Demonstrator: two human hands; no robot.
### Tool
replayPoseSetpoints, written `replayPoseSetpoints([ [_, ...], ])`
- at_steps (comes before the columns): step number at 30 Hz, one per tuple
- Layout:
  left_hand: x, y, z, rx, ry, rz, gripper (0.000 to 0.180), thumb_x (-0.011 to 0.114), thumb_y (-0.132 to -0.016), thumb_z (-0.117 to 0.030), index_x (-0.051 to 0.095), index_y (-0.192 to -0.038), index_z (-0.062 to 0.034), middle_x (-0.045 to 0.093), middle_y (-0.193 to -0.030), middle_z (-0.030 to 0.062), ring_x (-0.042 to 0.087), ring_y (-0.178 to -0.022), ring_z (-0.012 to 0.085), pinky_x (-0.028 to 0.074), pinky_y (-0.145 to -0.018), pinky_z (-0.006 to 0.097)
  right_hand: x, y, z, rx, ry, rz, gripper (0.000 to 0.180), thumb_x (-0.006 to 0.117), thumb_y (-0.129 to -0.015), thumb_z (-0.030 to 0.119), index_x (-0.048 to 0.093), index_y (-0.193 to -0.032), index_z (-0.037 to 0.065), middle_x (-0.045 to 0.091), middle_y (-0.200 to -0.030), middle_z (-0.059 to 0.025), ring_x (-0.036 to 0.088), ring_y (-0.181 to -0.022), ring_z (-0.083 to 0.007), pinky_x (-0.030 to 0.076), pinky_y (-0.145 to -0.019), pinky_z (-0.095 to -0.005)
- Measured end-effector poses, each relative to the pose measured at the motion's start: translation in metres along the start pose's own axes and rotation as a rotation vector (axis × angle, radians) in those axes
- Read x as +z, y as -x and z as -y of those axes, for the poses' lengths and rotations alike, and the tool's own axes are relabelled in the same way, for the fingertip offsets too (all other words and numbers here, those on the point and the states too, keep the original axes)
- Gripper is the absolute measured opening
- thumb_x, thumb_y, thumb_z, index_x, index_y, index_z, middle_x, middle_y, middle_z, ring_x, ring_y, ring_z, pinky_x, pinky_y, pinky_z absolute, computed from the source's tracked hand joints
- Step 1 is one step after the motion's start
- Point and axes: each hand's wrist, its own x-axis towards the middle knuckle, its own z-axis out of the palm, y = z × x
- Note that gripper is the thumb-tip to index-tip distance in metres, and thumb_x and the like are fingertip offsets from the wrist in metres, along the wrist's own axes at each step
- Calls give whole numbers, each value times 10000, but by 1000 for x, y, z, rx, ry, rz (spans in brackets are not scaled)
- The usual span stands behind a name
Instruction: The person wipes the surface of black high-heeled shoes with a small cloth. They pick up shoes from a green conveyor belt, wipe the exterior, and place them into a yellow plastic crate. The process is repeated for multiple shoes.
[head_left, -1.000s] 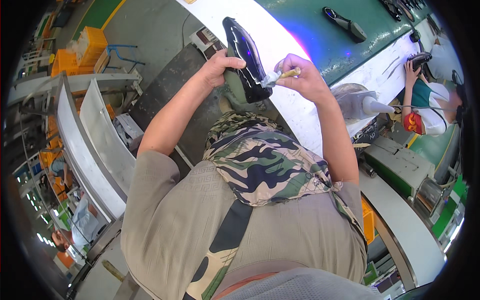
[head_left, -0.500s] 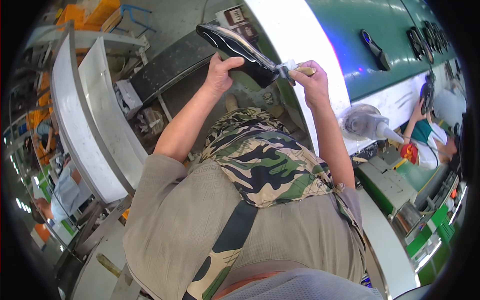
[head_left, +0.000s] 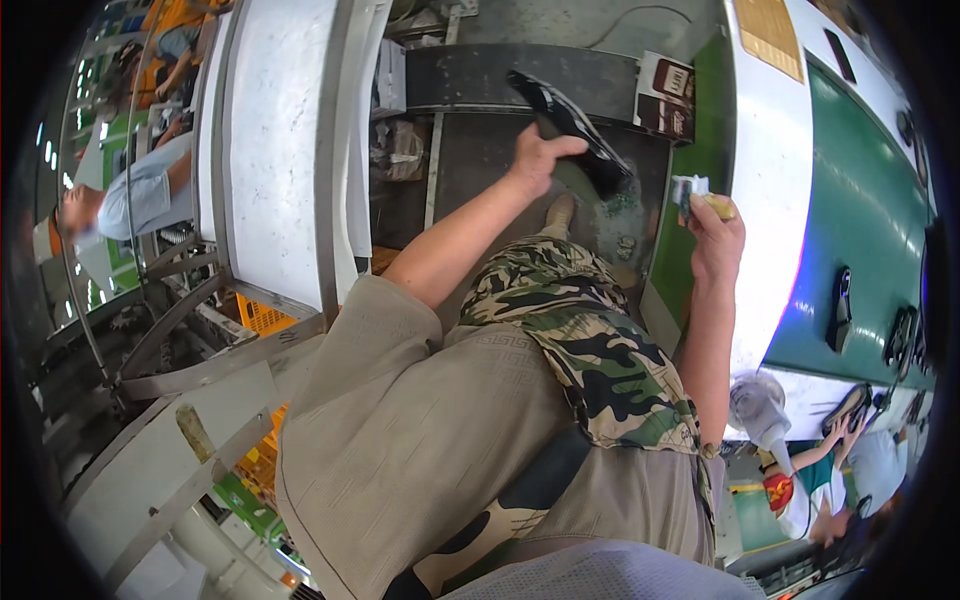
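Fingers [head_left: 565,147] round shoe [head_left: 582,123]; box [head_left: 664,98] (lettered)

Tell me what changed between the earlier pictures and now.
The right hand has moved rightward, taking the pale-tipped tool away from the black shoe. The view has swung left, putting the green belt farther right. Nothing was let go: the left hand keeps its grip on the shoe, the right on the tool.
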Motion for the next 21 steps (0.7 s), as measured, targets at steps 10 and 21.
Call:
replayPoseSetpoints([
  [10,-240,-25,-122,570,265,-939,341,644,-844,-305,659,-1084,-62,640,-1066,96,593,-986,239,504,-830,415,-35,-12,-36,188,93,-107,161,687,-810,2,550,-882,44,593,-720,-41,527,-547,-113,462,-520,-249],
  [21,-198,-70,-19,193,-96,-697,571,468,-957,-240,320,-1422,59,435,-1405,266,412,-1333,401,351,-1097,480,-113,14,-39,73,8,-251,203,771,-735,72,591,-825,47,621,-711,-56,596,-609,-154,498,-534,-303],
])
